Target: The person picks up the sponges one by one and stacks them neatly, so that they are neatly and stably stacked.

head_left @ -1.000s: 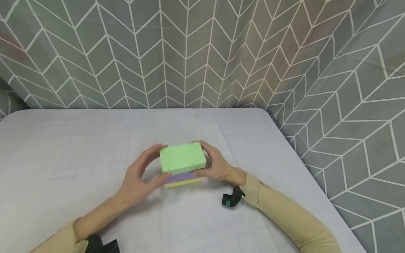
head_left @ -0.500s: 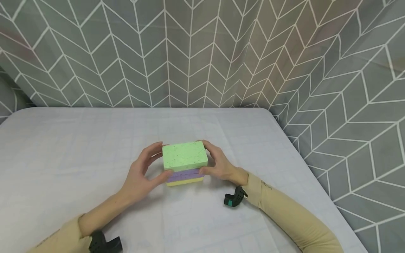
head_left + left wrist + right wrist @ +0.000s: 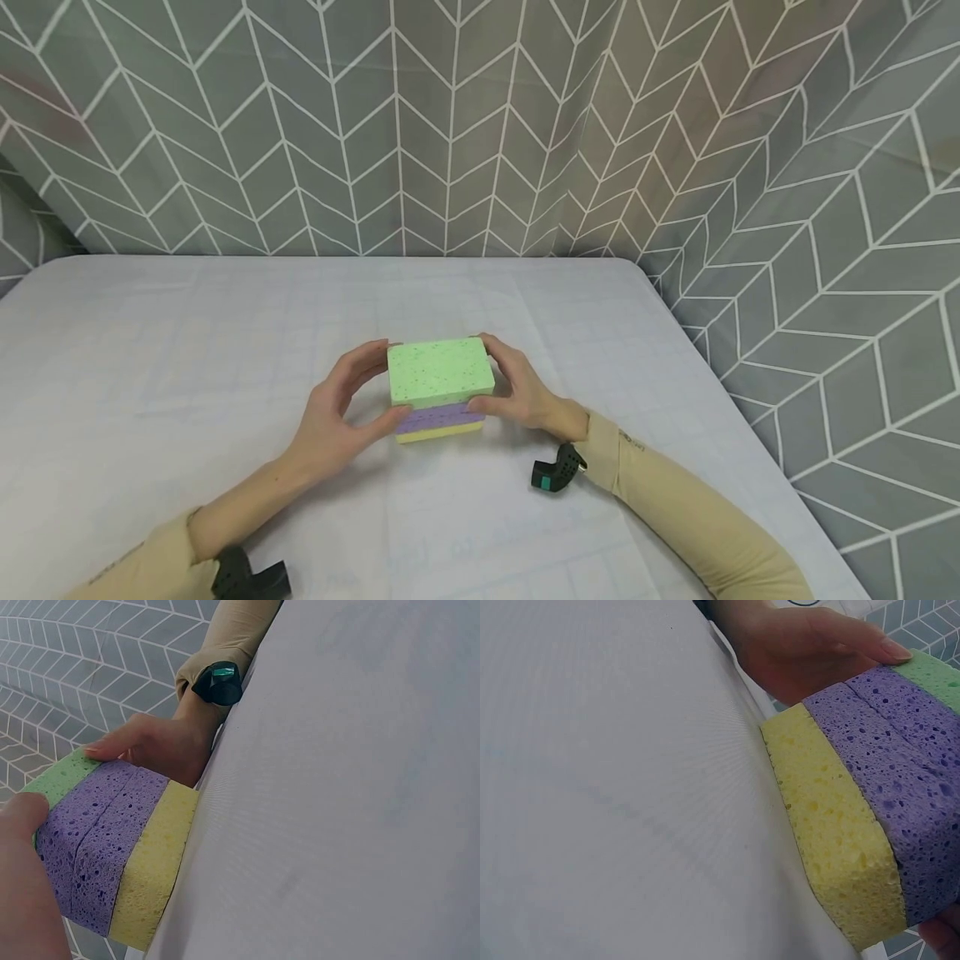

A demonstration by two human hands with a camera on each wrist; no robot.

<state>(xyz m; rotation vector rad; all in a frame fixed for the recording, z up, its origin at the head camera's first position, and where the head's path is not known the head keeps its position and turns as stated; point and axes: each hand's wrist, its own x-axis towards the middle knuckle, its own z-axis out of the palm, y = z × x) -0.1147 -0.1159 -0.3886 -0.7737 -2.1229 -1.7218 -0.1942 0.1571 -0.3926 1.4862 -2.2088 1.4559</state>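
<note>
A stack of sponges stands on the white-covered table. At its bottom lies a yellow sponge (image 3: 832, 832), with two purple sponges (image 3: 105, 832) above it and a speckled green sponge (image 3: 441, 371) on top. My left hand (image 3: 333, 417) holds the green sponge's left end, its thumb at the front lower edge and its fingers reaching round to the back. On the opposite end my right hand (image 3: 517, 387) grips the same sponge, thumb in front and fingers behind. The layers sit roughly flush in both wrist views. Most fingertips are hidden behind the stack.
The white cloth (image 3: 225, 333) covers the table, whose rounded far corner (image 3: 626, 265) and right edge show. A grey curtain (image 3: 420, 125) with white chevron lines hangs behind and to the right. Black wrist cameras (image 3: 557, 468) sit at both wrists.
The green sponge has shifted slightly back on the stack, and more of the purple front shows beneath it. Both hands have kept their hold, and the head view has moved a little.
</note>
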